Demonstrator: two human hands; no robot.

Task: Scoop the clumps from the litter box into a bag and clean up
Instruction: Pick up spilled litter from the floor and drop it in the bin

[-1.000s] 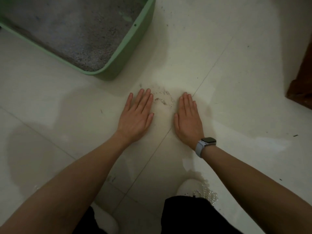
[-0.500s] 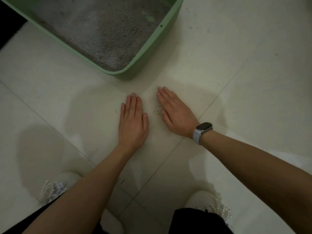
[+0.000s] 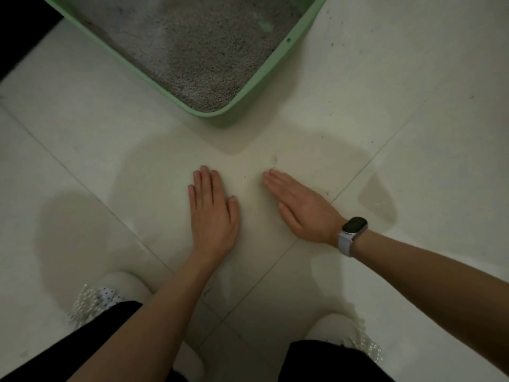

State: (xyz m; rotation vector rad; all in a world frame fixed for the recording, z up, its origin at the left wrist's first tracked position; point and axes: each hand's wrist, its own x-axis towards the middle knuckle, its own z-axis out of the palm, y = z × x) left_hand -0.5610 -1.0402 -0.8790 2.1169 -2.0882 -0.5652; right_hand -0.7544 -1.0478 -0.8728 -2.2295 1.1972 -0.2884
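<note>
Now both hands, the left hand (image 3: 213,213) and right hand (image 3: 301,209), are lying flat and empty on the floor (image 3: 413,161), flanking faint litter specks (image 3: 254,179) just below the litter box (image 3: 248,106) corner.

Just the one cam strapped to my head, looking steeply down at the tiled floor (image 3: 82,128) from close up, my knees at the bottom edge, litter box (image 3: 256,86) corner up top.
</note>
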